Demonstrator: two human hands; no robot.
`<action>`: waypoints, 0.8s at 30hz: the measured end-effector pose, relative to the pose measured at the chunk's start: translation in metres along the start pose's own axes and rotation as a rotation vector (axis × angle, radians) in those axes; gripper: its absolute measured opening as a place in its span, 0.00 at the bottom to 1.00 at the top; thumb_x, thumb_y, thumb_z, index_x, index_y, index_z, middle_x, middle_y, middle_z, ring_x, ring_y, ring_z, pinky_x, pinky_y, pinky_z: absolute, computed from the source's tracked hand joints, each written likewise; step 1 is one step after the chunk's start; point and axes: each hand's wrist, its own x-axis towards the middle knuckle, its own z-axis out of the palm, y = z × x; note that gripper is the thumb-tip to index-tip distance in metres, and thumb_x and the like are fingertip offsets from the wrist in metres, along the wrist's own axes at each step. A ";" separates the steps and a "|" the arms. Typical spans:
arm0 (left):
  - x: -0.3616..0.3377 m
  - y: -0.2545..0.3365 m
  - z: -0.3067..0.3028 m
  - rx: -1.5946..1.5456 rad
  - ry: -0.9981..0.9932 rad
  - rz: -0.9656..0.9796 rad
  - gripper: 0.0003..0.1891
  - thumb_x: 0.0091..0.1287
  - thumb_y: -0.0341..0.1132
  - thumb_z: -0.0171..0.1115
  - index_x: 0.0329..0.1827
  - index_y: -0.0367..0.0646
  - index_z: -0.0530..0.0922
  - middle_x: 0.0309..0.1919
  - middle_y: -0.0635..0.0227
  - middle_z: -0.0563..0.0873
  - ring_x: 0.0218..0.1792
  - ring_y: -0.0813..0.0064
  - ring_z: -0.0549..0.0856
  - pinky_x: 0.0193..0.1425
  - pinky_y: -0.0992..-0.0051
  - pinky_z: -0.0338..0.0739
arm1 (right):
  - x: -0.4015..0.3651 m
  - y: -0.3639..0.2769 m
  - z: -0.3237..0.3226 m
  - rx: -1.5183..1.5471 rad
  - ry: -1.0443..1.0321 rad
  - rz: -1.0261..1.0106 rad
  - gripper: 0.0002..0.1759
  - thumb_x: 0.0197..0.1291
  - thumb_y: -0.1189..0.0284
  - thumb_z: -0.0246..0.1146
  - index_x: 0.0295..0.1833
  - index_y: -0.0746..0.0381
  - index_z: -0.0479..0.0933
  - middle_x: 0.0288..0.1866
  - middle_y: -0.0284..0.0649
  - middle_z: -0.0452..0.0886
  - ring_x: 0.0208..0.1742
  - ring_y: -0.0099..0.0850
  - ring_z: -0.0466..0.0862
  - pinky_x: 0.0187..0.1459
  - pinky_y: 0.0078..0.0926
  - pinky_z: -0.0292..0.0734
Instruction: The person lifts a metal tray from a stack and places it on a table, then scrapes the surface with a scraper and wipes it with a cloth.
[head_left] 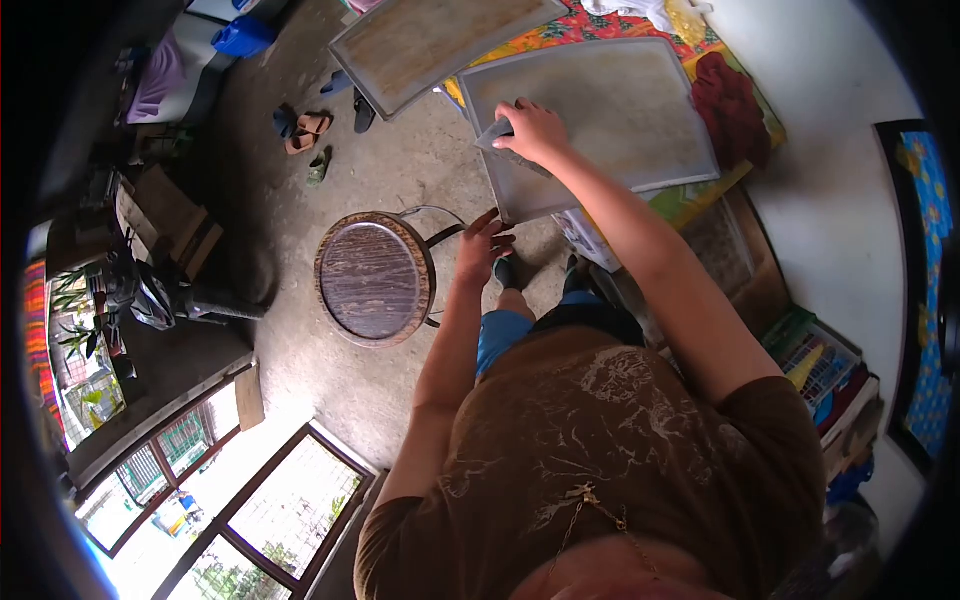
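Note:
My right hand [535, 132] is closed round a small flat grey piece [494, 133], whose exact kind I cannot tell. It is over the left part of a framed rectangular panel [630, 110] with a grey, cloudy surface and a thin light rim. My left hand [484, 247] is lower down, fingers apart and loosely bent, with its fingertips right at the panel's near left corner. Beside that hand stands a round stool [375, 280] with a dark, worn wooden top.
A second framed panel [440, 50] lies beyond the first. A dark red cloth [728, 110] rests at the panel's right, on a patterned cover [590, 25]. Sandals [308, 130] are on the concrete floor. At the right stands a basket [815, 360] of things, by the wall.

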 end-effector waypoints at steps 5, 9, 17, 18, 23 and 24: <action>0.006 -0.002 -0.002 -0.014 -0.028 0.007 0.21 0.67 0.30 0.55 0.63 0.33 0.71 0.42 0.57 0.85 0.36 0.67 0.86 0.37 0.71 0.81 | 0.009 -0.010 0.014 -0.052 -0.123 -0.091 0.24 0.48 0.55 0.72 0.48 0.50 0.73 0.46 0.38 0.77 0.53 0.40 0.80 0.46 0.42 0.78; 0.008 0.000 -0.001 0.066 -0.001 0.008 0.22 0.69 0.31 0.53 0.65 0.30 0.69 0.46 0.57 0.84 0.41 0.65 0.85 0.45 0.68 0.82 | 0.003 -0.015 0.030 -0.016 -0.124 -0.226 0.24 0.48 0.55 0.72 0.48 0.50 0.73 0.46 0.39 0.78 0.51 0.42 0.81 0.43 0.42 0.79; 0.009 0.004 0.002 0.057 0.015 -0.015 0.24 0.67 0.28 0.54 0.66 0.29 0.67 0.46 0.56 0.84 0.40 0.66 0.85 0.43 0.69 0.83 | -0.007 -0.025 0.044 0.025 -0.127 -0.166 0.25 0.47 0.54 0.72 0.49 0.50 0.72 0.47 0.41 0.78 0.48 0.45 0.82 0.42 0.44 0.79; 0.007 0.005 0.003 0.054 0.018 -0.025 0.24 0.66 0.28 0.54 0.66 0.29 0.67 0.46 0.56 0.84 0.40 0.66 0.85 0.43 0.69 0.83 | -0.012 -0.024 0.044 0.056 -0.130 -0.148 0.26 0.47 0.54 0.72 0.49 0.51 0.73 0.47 0.41 0.78 0.48 0.44 0.82 0.42 0.44 0.79; 0.002 0.009 0.000 -0.023 -0.029 -0.019 0.25 0.64 0.27 0.52 0.65 0.29 0.67 0.46 0.53 0.83 0.40 0.63 0.85 0.44 0.68 0.83 | -0.011 -0.006 0.026 0.141 -0.051 0.052 0.27 0.47 0.55 0.73 0.50 0.53 0.72 0.47 0.42 0.79 0.47 0.45 0.82 0.43 0.43 0.79; 0.000 0.011 0.001 -0.031 -0.032 -0.017 0.25 0.64 0.26 0.52 0.65 0.29 0.67 0.47 0.52 0.83 0.40 0.62 0.85 0.44 0.68 0.83 | -0.014 -0.005 0.021 0.137 -0.019 0.053 0.27 0.47 0.56 0.73 0.50 0.52 0.73 0.46 0.41 0.79 0.47 0.44 0.83 0.43 0.42 0.79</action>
